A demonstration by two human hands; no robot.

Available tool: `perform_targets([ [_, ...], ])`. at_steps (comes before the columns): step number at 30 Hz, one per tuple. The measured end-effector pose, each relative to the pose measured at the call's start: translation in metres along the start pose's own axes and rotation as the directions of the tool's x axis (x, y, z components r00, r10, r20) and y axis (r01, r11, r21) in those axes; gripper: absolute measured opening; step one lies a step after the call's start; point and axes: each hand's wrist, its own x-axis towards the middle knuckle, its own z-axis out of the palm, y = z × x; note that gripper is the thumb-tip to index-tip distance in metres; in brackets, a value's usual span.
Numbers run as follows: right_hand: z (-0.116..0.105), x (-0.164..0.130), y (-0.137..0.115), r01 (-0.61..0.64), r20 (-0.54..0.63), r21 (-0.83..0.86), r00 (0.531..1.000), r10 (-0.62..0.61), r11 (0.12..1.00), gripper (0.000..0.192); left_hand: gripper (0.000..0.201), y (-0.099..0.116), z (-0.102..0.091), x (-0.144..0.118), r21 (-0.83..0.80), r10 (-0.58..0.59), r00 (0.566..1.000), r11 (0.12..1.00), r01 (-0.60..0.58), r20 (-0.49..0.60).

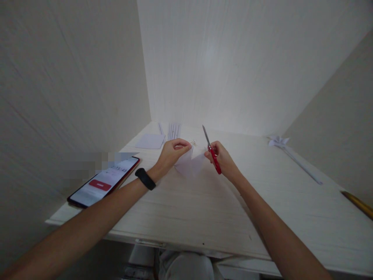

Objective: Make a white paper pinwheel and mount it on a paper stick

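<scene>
While the left hand (171, 152) pinches the upper edge of a folded white paper (190, 163) between thumb and fingertips, the right hand (223, 159) is clenched around the red handles of a pair of scissors (211, 149); the blades point up and away from the person, slightly tilted to the left, and whether they are parted cannot be told at this size. The paper hangs between the two hands, just above the pale wooden table (204, 210), near its middle and towards the back wall; the right hand touches or nearly touches its right edge, though which cannot be told. A black wristband (145, 179) sits on the left wrist.

To the left, near the table's front edge, lies a phone (103, 182) with a lit screen showing a red button; part of the area beside it is blurred out. Behind the left hand, close to the back wall, lie a sheet of white paper (150, 141) and a few thin white strips (174, 131), just beside each other. Well apart on the right lies a white paper pinwheel (278, 140) on a long white stick; further right, at the frame's edge, the end of a yellow-brown stick (358, 202) shows.
</scene>
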Motion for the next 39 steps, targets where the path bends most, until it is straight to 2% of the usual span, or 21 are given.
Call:
perform_targets([
  [4,0.0002,-0.0033,0.0000,0.040,-0.017,-0.235,0.999,-0.046,0.971,0.035,0.023,0.0019,0.0002,-0.0006,-0.002,-0.005,1.000,1.000,0.005,0.008],
  [10,0.0015,-0.0063,-0.0002,0.092,0.015,-0.445,0.995,-0.095,0.891,0.035,0.015,0.0056,0.0019,-0.0010,-0.034,0.000,0.999,0.999,0.002,0.046],
  [15,0.0025,-0.0070,-0.0012,0.155,0.027,-0.499,0.986,-0.163,0.853,0.032,0.007,0.0048,0.0030,-0.0009,-0.045,0.013,0.996,0.999,-0.009,0.083],
  [20,0.0022,-0.0071,-0.0023,0.186,0.056,-0.562,0.981,-0.188,0.806,0.029,0.009,0.0013,0.0028,0.0002,-0.065,0.045,0.993,0.997,-0.039,0.105],
  [27,0.0025,-0.0080,-0.0049,0.273,0.146,-0.701,0.959,-0.243,0.659,0.026,0.014,-0.0003,0.0033,-0.0003,-0.091,0.027,0.993,0.996,-0.016,0.119],
  [39,0.0017,-0.0083,-0.0045,0.280,0.145,-0.732,0.955,-0.259,0.622,0.028,0.011,0.0042,0.0038,-0.0017,-0.116,0.008,0.992,0.993,0.006,0.123],
])
